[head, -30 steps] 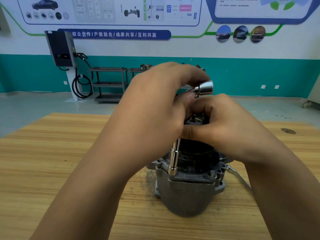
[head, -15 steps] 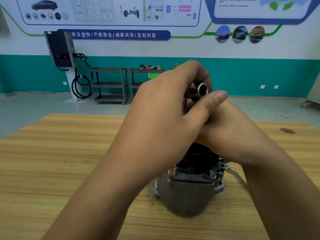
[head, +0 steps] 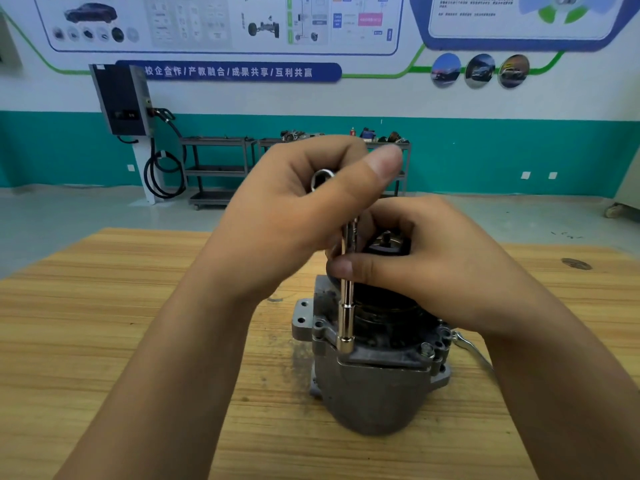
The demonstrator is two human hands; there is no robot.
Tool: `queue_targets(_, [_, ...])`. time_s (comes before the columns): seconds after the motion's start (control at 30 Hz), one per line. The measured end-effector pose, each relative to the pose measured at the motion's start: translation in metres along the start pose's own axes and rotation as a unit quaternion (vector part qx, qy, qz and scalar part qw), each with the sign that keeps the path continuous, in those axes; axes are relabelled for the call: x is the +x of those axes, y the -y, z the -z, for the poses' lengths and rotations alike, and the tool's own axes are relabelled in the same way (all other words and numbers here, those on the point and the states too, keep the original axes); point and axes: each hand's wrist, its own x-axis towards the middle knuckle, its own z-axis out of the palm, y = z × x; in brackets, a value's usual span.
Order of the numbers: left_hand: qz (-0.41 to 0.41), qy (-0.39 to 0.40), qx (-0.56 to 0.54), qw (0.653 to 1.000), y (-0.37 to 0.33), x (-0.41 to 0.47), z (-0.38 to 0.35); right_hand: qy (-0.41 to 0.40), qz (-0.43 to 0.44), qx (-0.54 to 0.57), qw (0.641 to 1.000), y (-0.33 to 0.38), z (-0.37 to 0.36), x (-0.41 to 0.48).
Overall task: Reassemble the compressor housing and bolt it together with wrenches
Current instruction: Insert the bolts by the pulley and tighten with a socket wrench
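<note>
A grey metal compressor housing (head: 370, 393) stands upright on the wooden table (head: 104, 341), with a black pulley at its top. A chrome socket wrench (head: 346, 317) stands vertically, its lower socket seated on a bolt at the housing's front-left flange. My left hand (head: 294, 216) grips the wrench's upper crossbar, whose open socket end shows between the fingers. My right hand (head: 426, 258) curls round the pulley at the top of the housing, its thumb touching the wrench shaft. Another bolt head (head: 427, 348) sits on the right flange.
A second chrome wrench (head: 472, 351) lies on the table behind the housing's right side, partly hidden by my right forearm. Beyond the table are metal shelving racks (head: 214, 168) and a wall charger (head: 121, 98).
My left hand has turned the wrench's crossbar round, so its socket end moved from the right to the left. The wrench's lower socket is again seated on the front-left bolt. My right hand stayed on the pulley.
</note>
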Motion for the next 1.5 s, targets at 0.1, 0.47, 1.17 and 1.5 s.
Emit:
queue_targets(0.1, [0.014, 0.039, -0.089, 0.995, 0.006, 0.002, 0.004, 0.0, -0.006, -0.003, 1.0, 0.0, 0.0, 0.0])
queue_targets(0.47, [-0.018, -0.102, 0.192, 0.976, -0.014, -0.005, 0.01, 0.025, -0.022, 0.02, 0.999, 0.0, 0.006, -0.002])
queue_targets(1.17, [0.143, -0.002, -0.146, 0.979, 0.022, 0.007, 0.019, -0.005, -0.029, 0.054, 0.998, -0.005, 0.007, -0.003])
queue_targets(1.5, [0.202, -0.099, -0.267, 0.937, 0.013, 0.01, -0.009, -0.047, -0.031, 0.041, 0.998, -0.008, 0.005, -0.001])
